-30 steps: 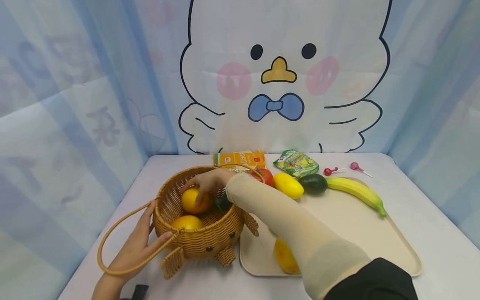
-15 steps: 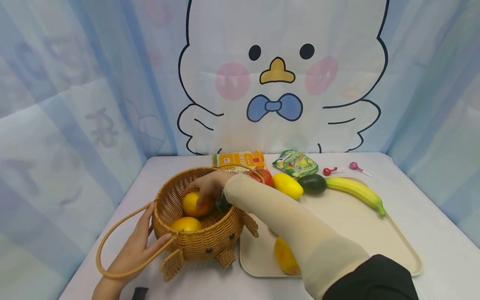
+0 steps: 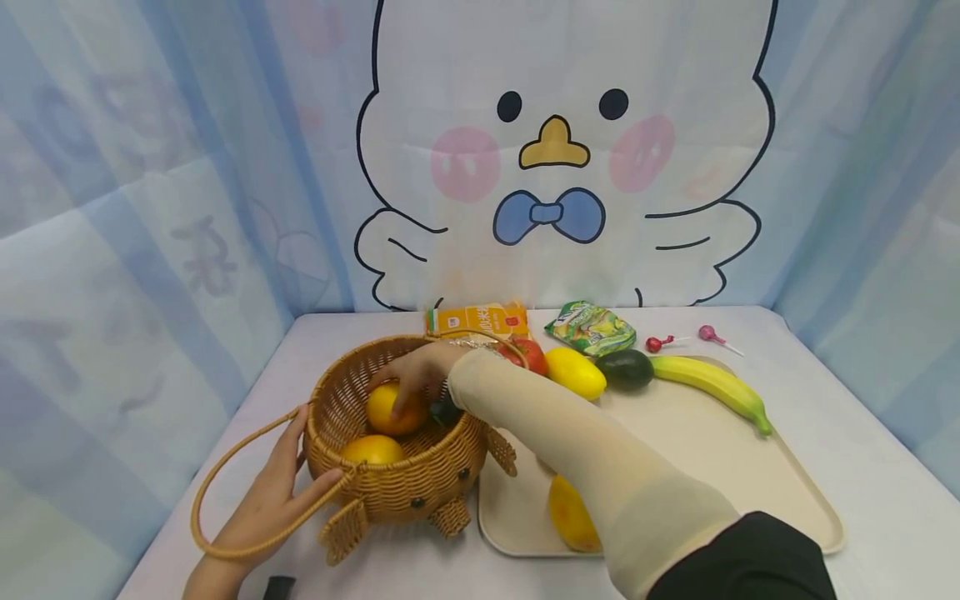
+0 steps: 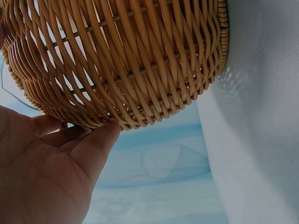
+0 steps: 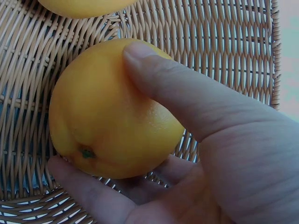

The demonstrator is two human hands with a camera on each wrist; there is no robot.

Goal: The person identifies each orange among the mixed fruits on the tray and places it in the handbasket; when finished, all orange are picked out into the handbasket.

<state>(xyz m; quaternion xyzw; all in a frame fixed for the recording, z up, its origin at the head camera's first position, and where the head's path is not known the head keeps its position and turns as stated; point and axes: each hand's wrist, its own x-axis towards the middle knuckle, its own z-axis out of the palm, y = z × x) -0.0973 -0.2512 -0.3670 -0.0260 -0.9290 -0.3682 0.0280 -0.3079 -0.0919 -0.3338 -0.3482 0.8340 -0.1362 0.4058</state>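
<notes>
A round wicker basket [image 3: 420, 475] with animal-like ears and eyes stands on the left of the table. My left hand [image 3: 258, 500] holds its left side, thumb by the front rim and fingers against the outer wall. In the left wrist view, the fingertips [image 4: 105, 135] touch the woven wall [image 4: 140, 60]. Inside the basket, my right hand [image 3: 412, 379] grips an orange [image 5: 103, 112], its thumb on top and fingers curled around the lower side. A second orange fruit [image 3: 373, 450] lies close by at the basket's front.
Right of the basket, a beige tray [image 3: 697, 467] bears a yellow-orange fruit [image 3: 572, 512], partly behind my right sleeve. Along its back are a tomato [image 3: 534, 356], a yellow fruit [image 3: 575, 372], an avocado [image 3: 626, 369] and a banana [image 3: 712, 387]. Behind lie snack packs [image 3: 591, 327] and lollipops [image 3: 660, 342].
The orange in my right hand has shifted very slightly down and right inside the basket. Both hands otherwise keep their holds, and the basket stays in place.
</notes>
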